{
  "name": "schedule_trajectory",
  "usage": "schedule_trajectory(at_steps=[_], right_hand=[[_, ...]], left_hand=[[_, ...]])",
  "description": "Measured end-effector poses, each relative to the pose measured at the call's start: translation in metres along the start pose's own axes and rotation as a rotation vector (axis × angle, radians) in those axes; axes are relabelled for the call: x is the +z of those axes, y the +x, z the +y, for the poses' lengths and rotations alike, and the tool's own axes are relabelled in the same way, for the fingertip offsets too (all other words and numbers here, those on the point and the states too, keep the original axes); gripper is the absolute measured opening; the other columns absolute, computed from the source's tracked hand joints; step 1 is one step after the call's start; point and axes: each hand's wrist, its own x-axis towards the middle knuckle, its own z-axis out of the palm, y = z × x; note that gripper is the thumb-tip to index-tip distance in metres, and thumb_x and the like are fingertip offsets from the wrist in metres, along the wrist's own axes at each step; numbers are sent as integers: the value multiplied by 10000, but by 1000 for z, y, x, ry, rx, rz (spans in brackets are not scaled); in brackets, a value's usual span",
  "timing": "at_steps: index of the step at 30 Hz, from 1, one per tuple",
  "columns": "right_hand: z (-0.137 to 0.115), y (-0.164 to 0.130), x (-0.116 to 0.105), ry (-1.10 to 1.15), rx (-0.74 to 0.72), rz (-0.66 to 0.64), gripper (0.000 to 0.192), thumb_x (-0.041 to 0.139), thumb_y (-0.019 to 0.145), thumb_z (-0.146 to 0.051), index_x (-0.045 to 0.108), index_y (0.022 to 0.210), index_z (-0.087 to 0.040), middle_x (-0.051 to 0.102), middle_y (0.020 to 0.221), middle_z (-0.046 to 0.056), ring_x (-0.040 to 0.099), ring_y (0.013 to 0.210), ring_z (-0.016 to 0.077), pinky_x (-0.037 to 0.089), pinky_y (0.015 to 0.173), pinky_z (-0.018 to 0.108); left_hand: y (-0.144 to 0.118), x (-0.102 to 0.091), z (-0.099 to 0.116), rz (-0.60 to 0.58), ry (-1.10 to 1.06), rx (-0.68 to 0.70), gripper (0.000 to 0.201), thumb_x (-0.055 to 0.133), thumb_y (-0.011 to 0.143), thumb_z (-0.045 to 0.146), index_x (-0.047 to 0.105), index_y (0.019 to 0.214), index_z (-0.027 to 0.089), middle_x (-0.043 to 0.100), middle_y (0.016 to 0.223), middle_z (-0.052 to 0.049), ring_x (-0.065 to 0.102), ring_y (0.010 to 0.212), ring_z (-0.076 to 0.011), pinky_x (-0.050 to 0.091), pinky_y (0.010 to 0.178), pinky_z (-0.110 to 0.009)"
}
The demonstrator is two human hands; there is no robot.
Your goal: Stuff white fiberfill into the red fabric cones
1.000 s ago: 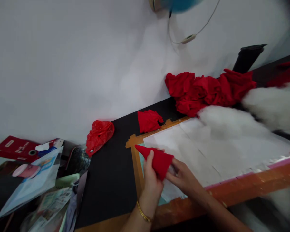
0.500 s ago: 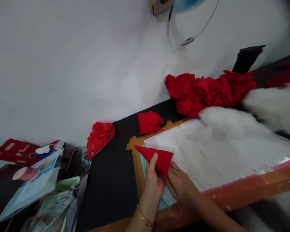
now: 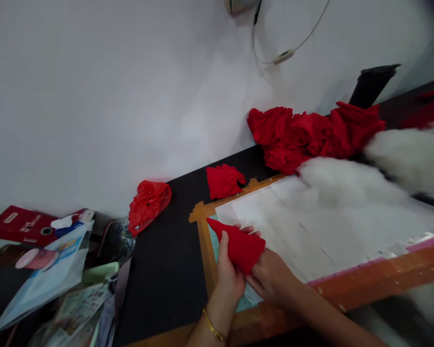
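Gripping a red fabric cone (image 3: 238, 246) from both sides, the person's two hands meet over the near left corner of the white paper sheet (image 3: 321, 226). On the left hand (image 3: 227, 274), thumb and fingers are closed around the cone's narrow half, its tip pointing away from the sheet. The right hand (image 3: 271, 277) sits under the wide end — fingers mostly hidden by the fabric, pressed to it. Beyond the sheet lies a small red fabric scrap (image 3: 224, 180), with a heap of red fabric (image 3: 311, 135) and white stuffing fluff (image 3: 350, 180) along its far edge. A red plastic bag (image 3: 148, 202) lies well left of the sheet.
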Motion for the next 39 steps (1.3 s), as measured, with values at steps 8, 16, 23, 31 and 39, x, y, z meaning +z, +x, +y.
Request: schedule_trajectory(at_steps=[8,16,23,31,39], right_hand=[[-2,1,-17,30,-24,2,376,478,850,-101,619,1196,-148,642,1169,152,566,1096,291,523,933,488],[3,-4,-4,-61,-15,89,362,457,860,-60,630,1173,-119,673,1160,154,583,1054,278,534,888,463],[10,2,-2,-38,-35,-62,227,482,821,-91,682,918,-141,690,998,139,571,982,296,527,805,478],[17,-13,-38,147,191,326,415,540,901,-120,491,1290,-255,564,1217,103,559,1112,226,537,890,391],[33,0,-25,190,298,155,660,641,731,-73,434,1323,-280,495,1249,105,541,1139,271,554,887,428]], left_hand=[[16,-7,8,108,-23,-16,378,670,823,325,625,1128,105,728,1070,-158,699,990,-269,542,922,-401],[20,-7,15,83,-57,-13,477,637,832,513,639,1118,130,721,1094,-157,719,865,-248,583,787,-360],[18,-2,12,169,-25,-45,329,606,885,383,661,1046,100,749,976,-138,722,849,-210,584,792,-305],[22,-1,20,221,-94,-56,307,594,895,350,644,1054,92,741,944,-124,716,802,-208,589,774,-327],[3,8,-4,145,96,-135,332,742,775,293,664,1048,122,739,944,-100,698,742,-193,564,662,-284]])
